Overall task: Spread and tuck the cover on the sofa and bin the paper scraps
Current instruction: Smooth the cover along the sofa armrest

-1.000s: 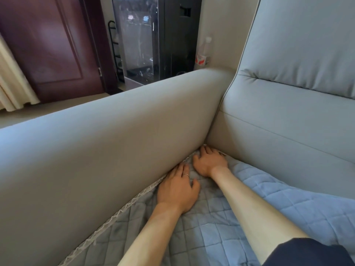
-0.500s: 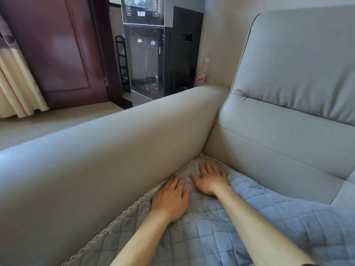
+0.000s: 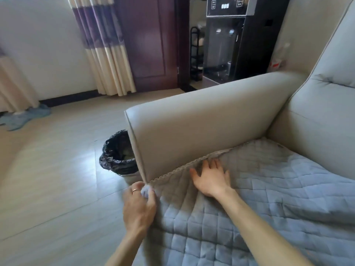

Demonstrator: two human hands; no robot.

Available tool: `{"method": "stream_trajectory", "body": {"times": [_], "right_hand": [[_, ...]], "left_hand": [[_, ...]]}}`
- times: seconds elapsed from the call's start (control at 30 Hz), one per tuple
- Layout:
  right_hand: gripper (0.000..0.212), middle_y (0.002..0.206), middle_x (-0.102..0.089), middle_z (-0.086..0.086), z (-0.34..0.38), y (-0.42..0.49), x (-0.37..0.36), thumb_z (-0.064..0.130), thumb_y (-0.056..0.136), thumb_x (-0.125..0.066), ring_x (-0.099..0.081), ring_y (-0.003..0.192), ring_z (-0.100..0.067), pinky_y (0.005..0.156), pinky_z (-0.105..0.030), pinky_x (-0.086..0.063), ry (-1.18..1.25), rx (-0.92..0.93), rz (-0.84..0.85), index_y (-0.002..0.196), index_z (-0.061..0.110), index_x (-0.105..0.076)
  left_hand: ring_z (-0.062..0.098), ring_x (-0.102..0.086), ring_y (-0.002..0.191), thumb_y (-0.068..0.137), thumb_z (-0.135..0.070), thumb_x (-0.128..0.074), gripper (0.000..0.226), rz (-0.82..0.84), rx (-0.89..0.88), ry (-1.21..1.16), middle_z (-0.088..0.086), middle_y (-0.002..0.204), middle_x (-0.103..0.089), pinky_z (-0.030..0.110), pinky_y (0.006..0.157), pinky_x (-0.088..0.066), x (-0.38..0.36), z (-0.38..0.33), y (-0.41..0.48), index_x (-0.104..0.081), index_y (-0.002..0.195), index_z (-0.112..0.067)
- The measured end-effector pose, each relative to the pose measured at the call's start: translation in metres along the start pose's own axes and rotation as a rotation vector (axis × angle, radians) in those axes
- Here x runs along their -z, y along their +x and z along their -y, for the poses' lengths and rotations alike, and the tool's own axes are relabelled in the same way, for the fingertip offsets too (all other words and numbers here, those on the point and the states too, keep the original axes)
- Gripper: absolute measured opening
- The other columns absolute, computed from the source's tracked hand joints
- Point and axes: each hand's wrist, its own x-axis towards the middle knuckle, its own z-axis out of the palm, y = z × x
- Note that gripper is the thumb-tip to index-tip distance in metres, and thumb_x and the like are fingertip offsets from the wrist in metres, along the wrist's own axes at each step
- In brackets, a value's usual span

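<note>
A blue-grey quilted cover (image 3: 269,198) lies over the seat of the grey sofa (image 3: 201,121), its trimmed edge running along the base of the armrest. My left hand (image 3: 139,204), with a ring on one finger, pinches the cover's front corner right at the armrest's front edge. Flat on the cover beside the armrest rests my right hand (image 3: 211,179), fingers spread. A bin (image 3: 117,156) lined with a black bag stands on the floor just behind the armrest's front end, partly hidden by it. No paper scraps are visible.
Pale tiled floor (image 3: 57,179) stretches to the left. A black water dispenser (image 3: 234,39) and a plastic bottle (image 3: 278,58) stand behind the armrest. A dark door (image 3: 148,39), striped curtains (image 3: 103,50) and a blue cloth (image 3: 25,116) on the floor lie farther back.
Both hands left the back corner of the seat and came forward along the armrest. My left hand has taken hold of the cover's front corner. The view swung left, revealing floor and bin.
</note>
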Motion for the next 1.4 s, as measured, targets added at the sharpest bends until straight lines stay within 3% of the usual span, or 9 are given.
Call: {"method": "stream_trajectory", "body": {"times": [0.1, 0.17, 0.27, 0.43, 0.6, 0.73, 0.97, 1.1, 1.4], "right_hand": [[0.083, 0.162, 0.006, -0.021, 0.035, -0.042, -0.042, 0.066, 0.093, -0.019, 0.016, 0.149, -0.032, 0.118, -0.056, 0.005, -0.040, 0.048, 0.058, 0.156, 0.013, -0.009], [0.086, 0.161, 0.010, -0.022, 0.043, -0.057, -0.061, 0.068, 0.092, -0.013, 0.019, 0.148, -0.033, 0.117, -0.057, 0.009, -0.123, 0.074, 0.030, 0.156, 0.012, -0.001], [0.089, 0.161, 0.010, -0.021, 0.055, -0.054, -0.062, 0.071, 0.089, -0.009, 0.019, 0.148, -0.033, 0.116, -0.058, 0.010, -0.165, 0.094, -0.016, 0.156, 0.013, 0.002], [0.091, 0.161, 0.013, -0.021, 0.068, -0.040, -0.060, 0.075, 0.087, -0.011, 0.018, 0.148, -0.034, 0.116, -0.060, 0.008, -0.181, 0.097, -0.001, 0.157, 0.018, 0.000], [0.096, 0.161, 0.018, -0.018, 0.073, -0.047, -0.052, 0.083, 0.081, -0.016, 0.018, 0.146, -0.043, 0.114, -0.065, 0.002, -0.259, 0.043, 0.096, 0.157, 0.024, -0.007], [0.085, 0.165, -0.001, -0.004, 0.087, -0.070, -0.061, 0.079, 0.085, -0.016, 0.010, 0.151, -0.022, 0.116, -0.061, 0.000, -0.196, 0.231, 0.017, 0.153, 0.028, -0.024], [0.067, 0.161, -0.024, 0.003, 0.061, -0.049, -0.053, 0.060, 0.096, -0.025, -0.018, 0.147, -0.020, 0.114, -0.052, -0.021, -0.174, 0.155, -0.014, 0.149, 0.022, -0.034], [0.075, 0.165, -0.006, 0.006, 0.049, -0.031, -0.045, 0.064, 0.095, -0.017, -0.003, 0.151, -0.017, 0.118, -0.057, -0.008, -0.206, 0.133, 0.102, 0.156, 0.019, -0.016], [0.086, 0.163, -0.014, 0.005, 0.080, -0.019, -0.055, 0.074, 0.087, -0.014, -0.001, 0.150, -0.020, 0.115, -0.063, 0.004, -0.233, 0.093, 0.079, 0.155, 0.021, -0.022]], "left_hand": [[0.017, -0.058, 0.106, 0.080, -0.064, -0.059, 0.057, 0.303, 0.165, -0.160, -0.007, 0.111, -0.064, 0.029, 0.091, -0.047, 0.037, 0.045, -0.004, -0.062, 0.114, -0.018], [0.010, -0.056, 0.083, 0.070, -0.074, -0.063, 0.059, 0.446, 0.213, -0.277, -0.011, 0.082, -0.062, 0.019, 0.070, -0.042, 0.056, 0.059, -0.006, -0.063, 0.090, -0.018], [0.009, -0.041, 0.060, 0.076, -0.059, -0.072, 0.044, 0.400, 0.262, -0.284, -0.007, 0.061, -0.046, 0.025, 0.053, -0.029, 0.082, 0.067, 0.004, -0.054, 0.073, -0.019], [0.007, -0.041, 0.052, 0.088, -0.047, -0.066, 0.039, 0.326, 0.108, -0.235, -0.010, 0.053, -0.047, 0.022, 0.050, -0.032, 0.101, 0.074, 0.020, -0.056, 0.066, -0.016], [0.013, -0.058, 0.073, 0.086, -0.055, -0.063, 0.028, 0.251, 0.031, 0.031, -0.010, 0.070, -0.060, 0.030, 0.065, -0.044, 0.111, 0.092, 0.029, -0.062, 0.078, -0.028], [0.018, -0.059, 0.090, 0.085, -0.069, -0.052, 0.036, 0.294, 0.133, 0.215, -0.011, 0.085, -0.062, 0.040, 0.088, -0.048, 0.111, 0.121, 0.030, -0.059, 0.082, -0.034], [0.026, -0.058, 0.102, 0.093, -0.049, -0.048, 0.026, 0.148, 0.113, 0.362, 0.000, 0.106, -0.060, 0.040, 0.088, -0.047, 0.076, 0.093, 0.010, -0.059, 0.095, -0.026], [0.021, -0.057, 0.099, 0.089, -0.045, -0.050, 0.031, -0.019, -0.062, 0.050, -0.001, 0.107, -0.060, 0.039, 0.087, -0.050, 0.061, 0.054, -0.017, -0.059, 0.107, -0.022], [0.021, -0.052, 0.124, 0.085, -0.065, -0.041, 0.074, 0.248, 0.133, -0.213, -0.008, 0.142, -0.050, 0.038, 0.101, -0.041, 0.040, 0.072, -0.020, -0.027, 0.147, -0.030]]}}
